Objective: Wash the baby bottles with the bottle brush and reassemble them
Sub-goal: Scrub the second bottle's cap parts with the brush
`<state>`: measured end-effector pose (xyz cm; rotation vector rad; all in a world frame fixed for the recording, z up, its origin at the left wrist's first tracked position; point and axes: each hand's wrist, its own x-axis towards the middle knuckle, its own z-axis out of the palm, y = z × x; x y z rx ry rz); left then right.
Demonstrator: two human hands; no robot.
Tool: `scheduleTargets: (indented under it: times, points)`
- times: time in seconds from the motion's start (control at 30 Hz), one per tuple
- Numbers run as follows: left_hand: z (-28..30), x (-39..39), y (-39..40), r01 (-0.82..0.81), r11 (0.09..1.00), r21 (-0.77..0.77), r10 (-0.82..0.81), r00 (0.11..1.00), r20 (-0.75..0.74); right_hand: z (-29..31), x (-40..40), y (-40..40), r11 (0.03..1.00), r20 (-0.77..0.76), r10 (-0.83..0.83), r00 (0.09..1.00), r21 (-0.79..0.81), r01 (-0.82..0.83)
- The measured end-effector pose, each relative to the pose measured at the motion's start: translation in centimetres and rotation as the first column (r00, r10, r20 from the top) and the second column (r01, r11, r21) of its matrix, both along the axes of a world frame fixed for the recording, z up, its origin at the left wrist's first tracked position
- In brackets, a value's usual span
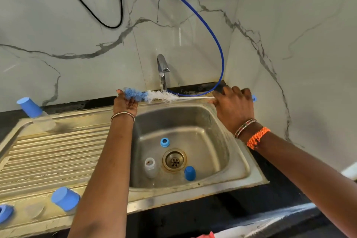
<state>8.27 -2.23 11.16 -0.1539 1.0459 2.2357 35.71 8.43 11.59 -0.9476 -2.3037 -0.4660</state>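
Two hands are raised over the back rim of the sink (pixel 241 177), with the brush (pixel 154 96) stretched level between them, just in front of the tap (pixel 162 69). The blue bristle end is pinched by the curled fingers of the left hand (pixel 126 102), palm up; the thin white handle is gripped by the right hand (pixel 234 106), knuckles up, its blue tip showing past the fist. Down in the basin an open clear bottle (pixel 150 167), a blue ring (pixel 164 142) and a blue cap (pixel 189 173) are gathered round the drain. Capped bottles (pixel 33 110) are seen on the ribbed drainboard (pixel 58 156). Marble-veined walls are met in a corner, crossed by a blue hose (pixel 212 33).
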Motion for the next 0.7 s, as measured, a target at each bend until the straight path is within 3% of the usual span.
scheduleTargets:
  times: [0.13, 0.17, 0.2, 0.23, 0.27, 0.3, 0.33, 0.37, 0.4, 0.43, 0.47, 0.5, 0.53, 0.57, 0.6, 0.63, 0.7]
  points:
    - [-1.3, -0.5, 0.3, 0.021, 1.0, 0.0, -0.021, 0.999, 0.041, -0.1, 0.4, 0.2, 0.975, 0.002, 0.128, 0.992, 0.181, -0.126]
    - [-1.8, -0.7, 0.2, 0.034, 0.999, 0.015, -0.034, 0.999, 0.03, 0.2, 0.5, -0.3, 0.981, 0.011, 0.157, 0.988, 0.113, -0.157]
    - [-2.3, -0.9, 0.0, 0.053, 0.998, 0.036, -0.053, 0.999, -0.002, 0.7, 0.5, -0.6, 0.984, -0.005, 0.164, 0.986, -0.067, -0.164]
    - [-2.6, -1.1, -0.4, 0.084, 0.995, 0.058, -0.081, 0.995, -0.049, 1.4, 0.5, -0.7, 0.918, -0.025, 0.137, 0.99, -0.374, -0.136]
    - [-2.8, -1.2, -0.7, 0.119, 0.989, 0.085, -0.111, 0.99, -0.092, 2.2, 0.7, -0.8, 0.671, -0.044, 0.101, 0.994, -0.734, -0.101]
    - [-3.0, -1.2, -1.1, 0.137, 0.984, 0.115, -0.123, 0.985, -0.121, 2.7, 0.9, -0.6, 0.246, -0.076, 0.069, 0.995, -0.965, -0.091]
    - [-3.2, -1.2, -1.4, 0.135, 0.98, 0.149, -0.117, 0.985, -0.123, 3.1, 1.1, -0.7, -0.126, -0.102, 0.027, 0.994, -0.987, -0.098]
    - [-3.3, -1.3, -1.7, 0.119, 0.978, 0.172, -0.101, 0.989, -0.11, 3.2, 1.2, -0.7, -0.32, -0.135, 0.02, 0.991, -0.94, -0.122]
    - [-3.4, -1.4, -1.9, 0.108, 0.974, 0.199, -0.089, 0.991, -0.101, 3.0, 1.2, -0.8, -0.347, -0.155, 0.03, 0.987, -0.928, -0.135]
    - [-3.6, -1.5, -2.2, 0.108, 0.97, 0.217, -0.088, 0.991, -0.097, 3.0, 1.2, -1.2, -0.221, -0.145, 0.065, 0.987, -0.967, -0.127]
    - [-3.7, -1.6, -2.3, 0.111, 0.97, 0.215, -0.092, 0.991, -0.096, 2.7, 1.2, -1.6, 0.075, -0.108, 0.122, 0.987, -0.99, -0.118]
    - [-3.7, -1.5, -2.4, 0.113, 0.978, 0.176, -0.098, 0.991, -0.092, 2.4, 1.1, -2.2, 0.461, -0.028, 0.169, 0.985, -0.881, -0.104]
    - [-3.8, -1.5, -2.3, 0.106, 0.988, 0.115, -0.098, 0.992, -0.077, 2.2, 1.1, -2.7, 0.782, 0.036, 0.139, 0.99, -0.617, -0.088]
    - [-3.8, -1.4, -2.1, 0.092, 0.994, 0.054, -0.089, 0.994, -0.058, 2.0, 1.0, -3.0, 0.936, 0.034, 0.112, 0.993, -0.339, -0.094]
    - [-3.9, -1.4, -1.9, 0.08, 0.997, 0.008, -0.079, 0.996, -0.039, 1.9, 0.9, -3.3, 0.986, 0.013, 0.123, 0.992, -0.117, -0.121]
    - [-3.7, -1.3, -1.8, 0.078, 0.997, -0.01, -0.079, 0.997, -0.019, 1.8, 0.8, -3.5, 0.987, 0.022, 0.16, 0.987, 0.005, -0.16]
    - [-3.3, -1.2, -1.8, 0.084, 0.996, -0.002, -0.084, 0.996, 0.026, 1.3, 0.7, -3.2, 0.971, 0.049, 0.213, 0.976, 0.101, -0.217]
